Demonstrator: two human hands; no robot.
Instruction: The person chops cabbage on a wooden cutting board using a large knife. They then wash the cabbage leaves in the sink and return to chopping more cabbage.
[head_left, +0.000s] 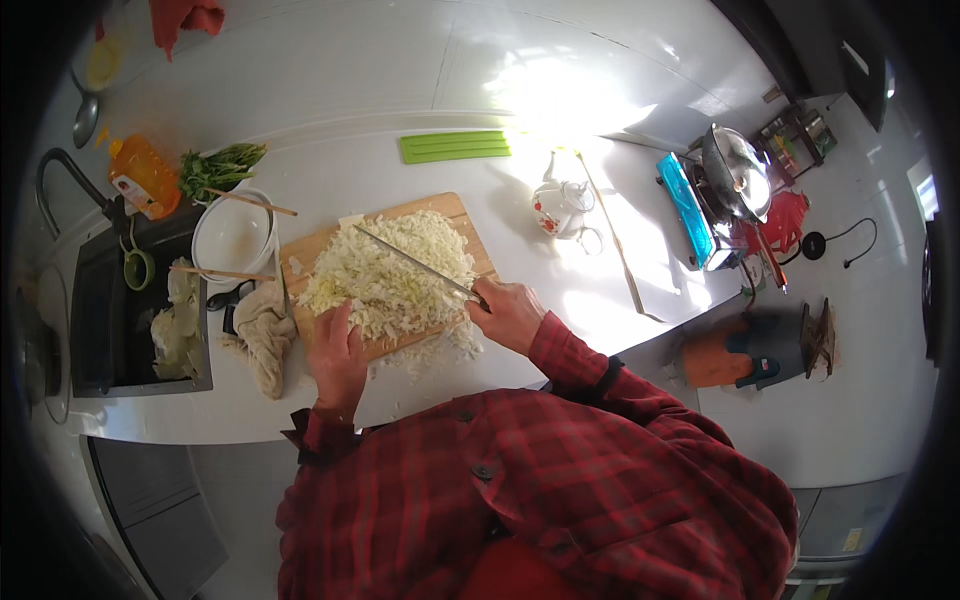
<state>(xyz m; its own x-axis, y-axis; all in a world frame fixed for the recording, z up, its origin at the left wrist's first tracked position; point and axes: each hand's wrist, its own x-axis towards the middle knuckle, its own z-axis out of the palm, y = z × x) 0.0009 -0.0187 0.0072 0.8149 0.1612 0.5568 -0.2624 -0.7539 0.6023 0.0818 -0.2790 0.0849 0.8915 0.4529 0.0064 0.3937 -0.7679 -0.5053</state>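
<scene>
My right hand (508, 313) grips the handle of a kitchen knife (416, 261), whose blade slants up and left across a heap of finely chopped cabbage (405, 232). The heap covers most of a wooden cutting board (469, 217). At the board's near left edge, my left hand (337, 356) rests against the cabbage, its fingers slightly apart and holding nothing. Loose bits (450, 345) have spilled over the board's near edge onto the white countertop (480, 375).
Left of the board lie a beige cloth (262, 330), a white bowl (229, 236) with chopsticks, and a dark sink (112, 315) holding cabbage leaves (176, 341). A flowered teapot (555, 206) and a green plastic strip (454, 147) stand beyond; a portable stove (686, 214) carries a lidded pan (731, 172).
</scene>
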